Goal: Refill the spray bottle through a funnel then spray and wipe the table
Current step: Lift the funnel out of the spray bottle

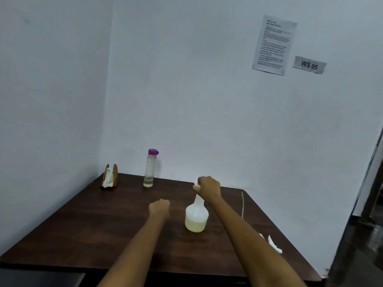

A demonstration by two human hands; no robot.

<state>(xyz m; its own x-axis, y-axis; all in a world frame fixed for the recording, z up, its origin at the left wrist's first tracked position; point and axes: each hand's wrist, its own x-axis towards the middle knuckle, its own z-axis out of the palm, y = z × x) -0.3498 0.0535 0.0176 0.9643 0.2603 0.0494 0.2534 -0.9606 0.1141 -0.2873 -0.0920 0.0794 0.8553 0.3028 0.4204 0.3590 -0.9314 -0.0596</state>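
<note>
A white translucent spray bottle [196,216] stands upright on the dark wooden table [103,220], partly filled with pale yellowish liquid. My right hand [207,187] is closed around its top, hiding the spray head. My left hand [159,208] is curled into a fist just left of the bottle, resting near the table surface with nothing visible in it. A clear bottle with a purple cap [150,168] stands at the back, holding a little liquid at its bottom. No funnel is clearly visible.
A wooden napkin holder with white tissue [109,177] stands in the back left corner. A thin white tube [242,204] lies near the right edge, and a white piece [273,244] lies further forward. Walls close the back and left.
</note>
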